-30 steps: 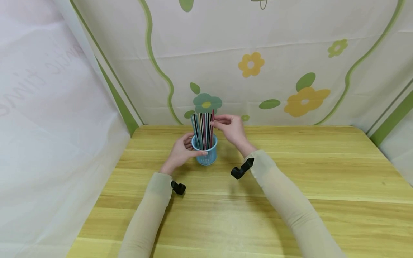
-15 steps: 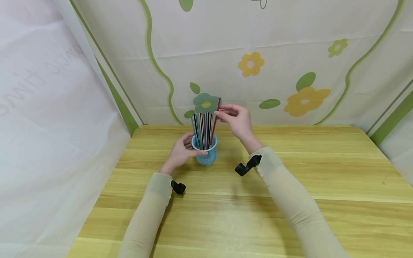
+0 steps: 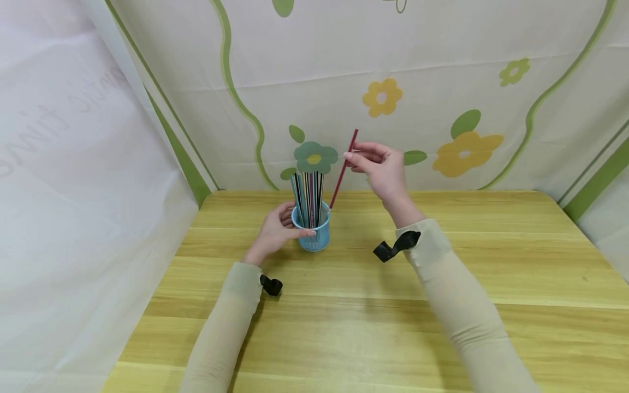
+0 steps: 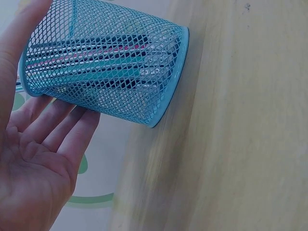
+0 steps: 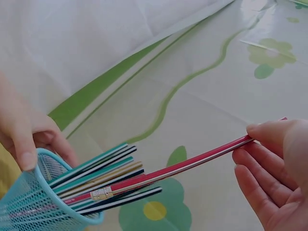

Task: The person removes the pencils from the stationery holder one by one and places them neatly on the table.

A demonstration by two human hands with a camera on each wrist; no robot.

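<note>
A blue mesh cup (image 3: 314, 241) stands upright on the table, holding several pencils (image 3: 308, 199) in teal, black, gold and red. My left hand (image 3: 276, 229) grips the cup round its side; in the left wrist view the fingers curl behind the mesh (image 4: 106, 62). Between thumb and fingertips, my right hand (image 3: 383, 166) pinches a red pencil (image 3: 344, 169), tilted, its lower end at the cup's right rim. The right wrist view shows the red pencil (image 5: 192, 161) with a metal band and eraser end near the cup's mouth.
The wooden table (image 3: 442, 262) spreads out around the cup. A white curtain (image 3: 324, 54) with green and yellow flower prints hangs behind the table's back edge, and another white sheet (image 3: 73, 218) hangs along the left. A black strap piece is on each sleeve.
The red pencil has risen out of the bunch and moved up and right with my right hand, tilting more. My left hand and the cup have stayed in place.
</note>
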